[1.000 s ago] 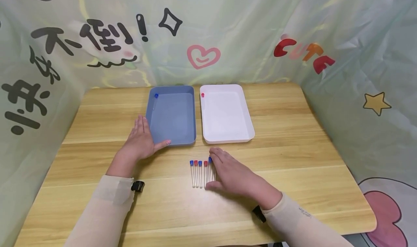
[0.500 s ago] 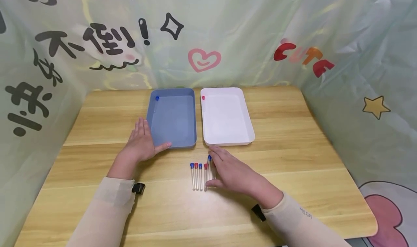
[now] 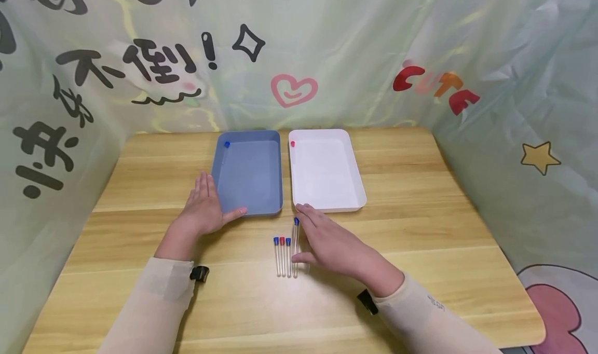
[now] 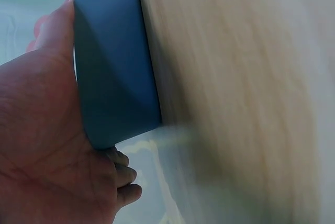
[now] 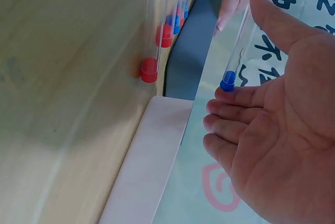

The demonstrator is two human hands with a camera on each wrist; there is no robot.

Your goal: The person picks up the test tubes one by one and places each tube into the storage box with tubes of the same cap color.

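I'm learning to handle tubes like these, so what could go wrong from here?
The blue-capped tube might slip: the right hand holds it with nearly straight fingers, none wrapped round it. If dropped, it could land on the row of tubes close beside it and set them rolling. In the head view, the hand's fingers appear close to the near corner of the white tray, so they might bump it.

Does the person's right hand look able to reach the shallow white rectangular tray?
Probably yes: the right hand holds a clear, blue-capped tube, but nothing visible blocks the white tray just ahead.
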